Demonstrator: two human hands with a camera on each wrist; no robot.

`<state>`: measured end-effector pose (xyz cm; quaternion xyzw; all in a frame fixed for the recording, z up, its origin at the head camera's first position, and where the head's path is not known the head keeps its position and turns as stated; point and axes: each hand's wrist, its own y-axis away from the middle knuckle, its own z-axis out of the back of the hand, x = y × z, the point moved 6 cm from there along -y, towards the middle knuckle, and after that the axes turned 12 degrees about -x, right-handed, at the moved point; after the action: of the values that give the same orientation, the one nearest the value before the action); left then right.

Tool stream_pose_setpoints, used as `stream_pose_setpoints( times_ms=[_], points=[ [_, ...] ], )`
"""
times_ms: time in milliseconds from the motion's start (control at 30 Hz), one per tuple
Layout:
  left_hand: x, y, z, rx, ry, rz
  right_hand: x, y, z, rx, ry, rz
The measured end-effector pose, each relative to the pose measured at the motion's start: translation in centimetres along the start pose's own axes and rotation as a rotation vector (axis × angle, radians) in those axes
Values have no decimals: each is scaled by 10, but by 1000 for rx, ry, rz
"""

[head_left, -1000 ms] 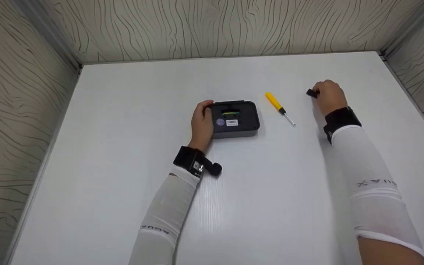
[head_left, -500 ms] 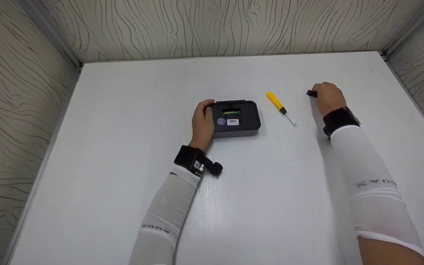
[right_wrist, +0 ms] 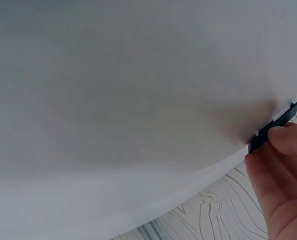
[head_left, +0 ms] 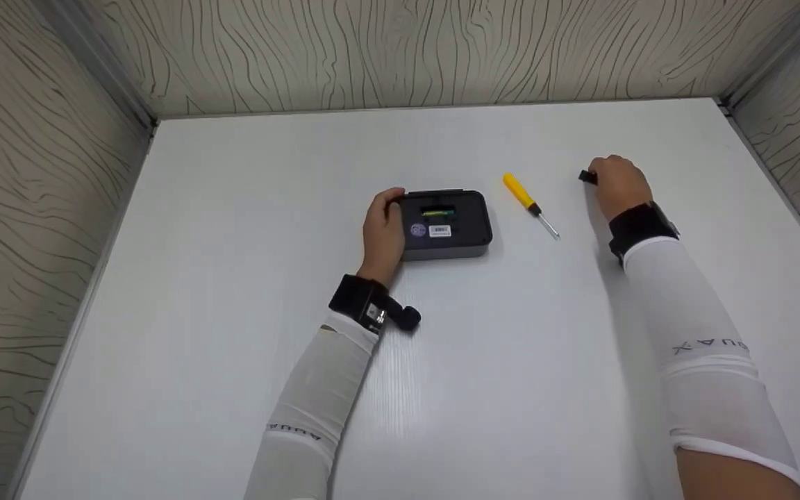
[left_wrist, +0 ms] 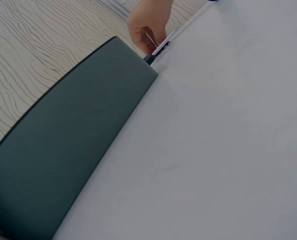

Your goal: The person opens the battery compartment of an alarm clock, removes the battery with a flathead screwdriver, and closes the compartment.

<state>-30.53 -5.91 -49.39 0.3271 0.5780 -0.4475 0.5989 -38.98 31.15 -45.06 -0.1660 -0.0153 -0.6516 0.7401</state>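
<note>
A dark grey box-shaped device (head_left: 466, 229) lies on the white table with its black back facing up. Its small battery compartment (head_left: 438, 212) is uncovered, and a green and yellow battery shows inside. My left hand (head_left: 382, 236) grips the device's left end, thumb over the top. In the left wrist view the device's smooth side (left_wrist: 78, 125) fills the left. Off to the right, my right hand (head_left: 620, 186) pinches a small flat black battery cover (head_left: 587, 176) between thumb and fingers. The right wrist view shows small tabs along the edge of this cover (right_wrist: 273, 128), close over the table.
Between the device and my right hand lies a screwdriver (head_left: 521, 194) with a yellow handle, its tip toward me. Wood-grain panels (head_left: 400, 55) rise along the back and both sides of the table (head_left: 233, 292).
My right hand has turned slightly and shifted a little to the left with the battery cover in its grip. My left hand keeps its hold on the device.
</note>
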Motion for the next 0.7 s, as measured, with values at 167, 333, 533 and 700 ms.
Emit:
stream_pose_setpoints(
  times_ms=[167,333,533,700],
  points=[
    [0,0,-1,-1,0,-2,2,1,0,2,10,9],
    [-1,1,-1,3,-5,-1,2,2,1,3,26,18],
    [-2,2,0,5,-5,4,2,1,2,10,36,25],
    [-1,1,0,3,-14,4,3,-1,2,18,34,21]
  ],
)
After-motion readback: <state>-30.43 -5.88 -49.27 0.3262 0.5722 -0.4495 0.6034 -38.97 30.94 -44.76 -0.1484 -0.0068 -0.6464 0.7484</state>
